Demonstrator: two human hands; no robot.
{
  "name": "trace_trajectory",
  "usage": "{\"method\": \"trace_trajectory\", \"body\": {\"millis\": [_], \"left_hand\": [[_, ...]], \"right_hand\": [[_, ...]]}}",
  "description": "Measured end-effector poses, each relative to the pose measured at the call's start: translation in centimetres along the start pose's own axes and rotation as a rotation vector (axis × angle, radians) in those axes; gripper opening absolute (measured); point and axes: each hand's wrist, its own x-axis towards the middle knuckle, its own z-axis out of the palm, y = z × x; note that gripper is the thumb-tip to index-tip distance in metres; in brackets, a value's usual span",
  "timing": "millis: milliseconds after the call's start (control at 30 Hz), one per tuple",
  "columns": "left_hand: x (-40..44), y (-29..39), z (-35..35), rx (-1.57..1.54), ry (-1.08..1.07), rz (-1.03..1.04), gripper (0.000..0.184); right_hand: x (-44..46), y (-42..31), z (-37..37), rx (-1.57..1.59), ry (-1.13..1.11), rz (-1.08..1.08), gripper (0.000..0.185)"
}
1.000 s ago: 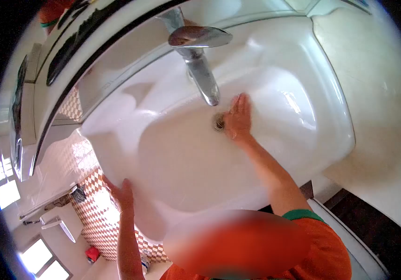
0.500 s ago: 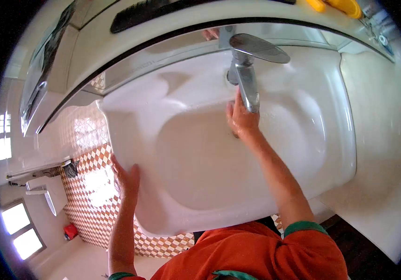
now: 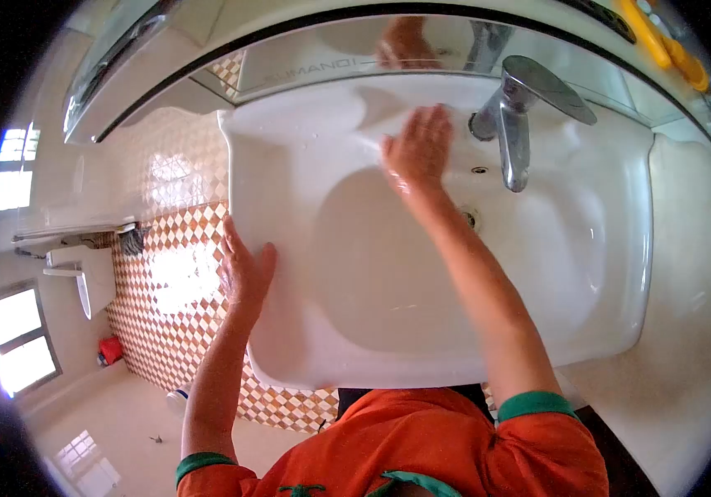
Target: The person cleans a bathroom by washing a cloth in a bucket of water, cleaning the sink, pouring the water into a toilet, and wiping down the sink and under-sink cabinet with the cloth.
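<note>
A white washbasin fills the middle of the view, its surface wet with some drops. My right hand lies against the basin's back slope, left of the chrome faucet, fingers stretched out and wet, holding nothing. No water stream shows under the spout. Below and right of that hand are the overflow hole and the drain, the drain partly hidden by my forearm. My left hand rests on the basin's left rim with thumb and fingers apart.
Behind the basin stands a mirror with a dark-edged shelf above it. Yellow items lie on the shelf at upper right. Checkered floor tiles extend to the left, with a toilet and a red object beyond.
My right hand has moved left from beneath the faucet spout to the basin's back slope. My left hand stays at the left rim. The whole view has shifted slightly.
</note>
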Motion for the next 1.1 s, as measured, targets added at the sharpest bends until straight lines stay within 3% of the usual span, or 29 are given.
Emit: {"method": "trace_trajectory", "body": {"millis": [67,133,200,267,333,467,567,600,633,700,733,900,967,1033,1100], "left_hand": [[0.2,1.0,-0.8,-0.024,-0.031,-0.024,0.076],[-0.1,1.3,-1.0,-0.048,-0.069,-0.059,0.076],[-0.1,1.1,-0.7,-0.059,-0.038,-0.055,0.075],[-0.1,0.9,-0.6,-0.075,-0.033,-0.065,0.075],[-0.1,1.0,-0.6,-0.089,-0.025,-0.091,0.075],[-0.2,2.0,-1.5,-0.055,-0.107,-0.145,0.074],[0.2,0.8,-0.6,-0.064,-0.071,-0.096,0.074],[0.2,0.8,-0.4,-0.076,-0.064,-0.113,0.075],[0.2,0.9,-0.3,-0.09,-0.058,-0.134,0.075],[0.0,1.2,-0.9,-0.076,-0.056,-0.124,0.075],[-0.1,1.4,-1.2,-0.058,-0.055,-0.1,0.074],[0.0,1.7,-1.6,-0.025,-0.031,-0.083,0.072],[0.1,2.0,-1.8,0.004,-0.084,-0.129,0.069],[0.1,1.4,-1.3,-0.034,-0.064,-0.092,0.067],[0.0,1.2,-1.1,-0.067,-0.035,-0.058,0.065]], "right_hand": [[0.1,-3.6,0.2,0.065,-0.002,-0.007,0.067],[-1.9,-5.2,0.2,0.06,-0.064,-0.189,0.059],[-5.8,-4.3,-0.2,0.306,-0.228,-0.582,0.051],[-10.7,-1.4,-1.2,0.47,-0.311,-0.666,0.049],[-13.3,3.7,-2.6,0.369,-0.628,-0.414,0.048],[-16.0,12.8,-2.5,-0.005,-0.354,0.107,0.049],[-16.5,12.2,-0.6,-0.112,-0.196,0.149,0.047],[-16.1,10.5,-0.4,-0.079,-0.138,0.181,0.036],[-15.2,8.8,0.0,-0.078,-0.134,0.17,0.036],[-13.4,5.3,0.6,1.407,-0.057,1.213,0.026],[-12.0,3.7,0.3,1.409,-0.065,1.211,0.026],[-2.1,-4.3,-3.4,1.783,-0.188,0.652,0.023],[0.1,-5.3,-1.0,0.549,0.144,-0.245,0.034],[-0.4,-8.7,1.1,0.209,0.122,-0.188,0.047],[-2.9,-12.7,2.6,0.215,-0.003,-0.288,0.055]]}}
